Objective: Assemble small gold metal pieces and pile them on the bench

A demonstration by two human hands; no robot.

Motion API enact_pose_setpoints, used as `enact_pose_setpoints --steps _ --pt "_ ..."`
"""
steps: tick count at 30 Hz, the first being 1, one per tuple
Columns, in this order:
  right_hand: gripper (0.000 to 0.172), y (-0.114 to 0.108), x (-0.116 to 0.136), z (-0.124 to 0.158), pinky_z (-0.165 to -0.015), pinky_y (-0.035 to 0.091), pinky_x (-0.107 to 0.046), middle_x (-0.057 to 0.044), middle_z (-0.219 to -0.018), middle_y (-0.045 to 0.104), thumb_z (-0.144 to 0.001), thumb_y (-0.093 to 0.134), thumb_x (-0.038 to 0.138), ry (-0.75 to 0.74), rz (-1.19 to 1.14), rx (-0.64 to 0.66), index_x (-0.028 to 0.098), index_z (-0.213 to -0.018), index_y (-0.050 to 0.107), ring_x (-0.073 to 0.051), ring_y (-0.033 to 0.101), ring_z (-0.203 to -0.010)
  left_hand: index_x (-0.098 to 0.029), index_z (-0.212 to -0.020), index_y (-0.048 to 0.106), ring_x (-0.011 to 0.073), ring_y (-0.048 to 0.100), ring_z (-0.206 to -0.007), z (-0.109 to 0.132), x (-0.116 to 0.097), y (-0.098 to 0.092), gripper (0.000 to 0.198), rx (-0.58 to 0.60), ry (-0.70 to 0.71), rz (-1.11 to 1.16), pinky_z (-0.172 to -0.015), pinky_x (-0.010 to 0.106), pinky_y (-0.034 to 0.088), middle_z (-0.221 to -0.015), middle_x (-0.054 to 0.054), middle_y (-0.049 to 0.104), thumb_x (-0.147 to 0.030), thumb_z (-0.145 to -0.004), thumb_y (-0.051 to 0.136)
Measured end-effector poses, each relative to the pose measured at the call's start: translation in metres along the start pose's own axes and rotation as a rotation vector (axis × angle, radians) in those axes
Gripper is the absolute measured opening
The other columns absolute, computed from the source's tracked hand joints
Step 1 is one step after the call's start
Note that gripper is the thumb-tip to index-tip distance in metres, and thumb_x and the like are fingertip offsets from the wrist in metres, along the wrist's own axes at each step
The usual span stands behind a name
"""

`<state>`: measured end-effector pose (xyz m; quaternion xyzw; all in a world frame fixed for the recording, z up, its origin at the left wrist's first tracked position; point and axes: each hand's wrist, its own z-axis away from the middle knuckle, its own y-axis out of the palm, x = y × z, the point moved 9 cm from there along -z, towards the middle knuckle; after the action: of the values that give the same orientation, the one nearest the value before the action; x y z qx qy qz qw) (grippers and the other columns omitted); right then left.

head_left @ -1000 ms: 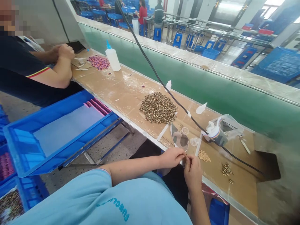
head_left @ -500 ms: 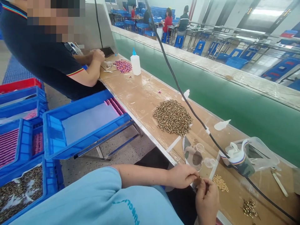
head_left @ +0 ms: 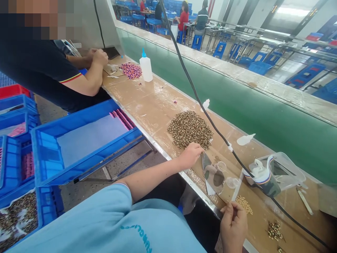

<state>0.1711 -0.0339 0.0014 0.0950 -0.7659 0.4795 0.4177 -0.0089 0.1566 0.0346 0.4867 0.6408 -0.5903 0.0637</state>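
Left hand [head_left: 190, 157] is out on the table with its fingers bunched in narrow, right at the lower edge of a big heap of speckled brown-gold beads [head_left: 189, 129]. Can't tell if it's pinching a bead or just touching the pile. Right hand [head_left: 233, 226] is closer in by the table's metal front edge [head_left: 200, 189], fingers curled, and again I can't tell if anything's in them. It's near a small pile of pale beads [head_left: 244, 205], with a darker little bead pile [head_left: 275, 231] further right. Between the hands lies a camo-print scrap [head_left: 213, 178] beside two small clear dishes [head_left: 232, 182]. Past those sits a clear plastic box [head_left: 285, 170] with a patterned cup [head_left: 268, 186] against it. Over the front edge, a blue crate [head_left: 79, 144] holds a pale sheet and pink strips, and a lower crate [head_left: 18, 218] is full of speckled beads. Brown tabletop [head_left: 150, 109] runs on to a squeeze bottle [head_left: 146, 69] and a co-worker's hands [head_left: 100, 57] by pink-purple beads [head_left: 131, 70]. A black cable [head_left: 210, 114] crosses above it all, and a green panel [head_left: 263, 119] walls the far side.
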Motion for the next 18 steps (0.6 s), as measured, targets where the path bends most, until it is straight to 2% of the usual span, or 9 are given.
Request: enact_pose_setpoints --steps 4,9,13,18 --pt "0.05 -0.0007 0.0056 -0.0003 -0.057 0.039 -0.029 0.001 -0.056 0.054 -0.081 0.037 0.068 -0.02 -0.024 -0.014 0.019 -0.08 0.048 -0.015 0.053 -0.052 -0.016 -0.085 0.066 0.0192 0.048 -0.086 0.0 0.0045 0.0093 0.022 0.068 -0.02 -0.064 -0.083 0.033 0.042 -0.085 0.008 0.058 -0.013 -0.085 0.044" --pt "0.047 -0.0013 0.0078 -0.0005 -0.058 0.039 -0.029 0.001 -0.056 0.054 -0.082 0.038 0.064 -0.03 -0.018 -0.019 0.019 -0.081 0.049 -0.015 0.053 -0.052 -0.019 -0.097 0.065 0.0195 0.047 -0.088 0.0015 0.0004 0.0076 0.021 0.093 -0.031 -0.074 -0.083 0.032 0.041 -0.09 0.007 0.058 -0.018 -0.086 0.048" --pt "0.046 -0.0007 0.0046 -0.0001 -0.058 0.04 -0.029 0.001 -0.057 0.054 -0.082 0.038 0.064 -0.017 -0.027 -0.006 0.019 -0.082 0.048 -0.015 0.053 -0.054 -0.018 -0.083 0.066 0.0197 0.046 -0.084 0.0001 0.0001 0.0101 0.019 0.14 -0.056 -0.116 -0.079 0.032 0.041 -0.084 0.007 0.058 -0.019 -0.086 0.047" --pt "0.046 0.0011 -0.0012 0.0009 -0.057 0.039 -0.029 0.001 -0.058 0.054 -0.082 0.038 0.063 0.01 -0.04 0.006 0.019 -0.082 0.048 -0.015 0.053 -0.054 -0.017 -0.075 0.062 0.0193 0.046 -0.084 0.007 0.0037 0.0076 0.016 0.148 -0.036 -0.097 -0.08 0.032 0.041 -0.083 0.006 0.058 -0.013 -0.083 0.049"
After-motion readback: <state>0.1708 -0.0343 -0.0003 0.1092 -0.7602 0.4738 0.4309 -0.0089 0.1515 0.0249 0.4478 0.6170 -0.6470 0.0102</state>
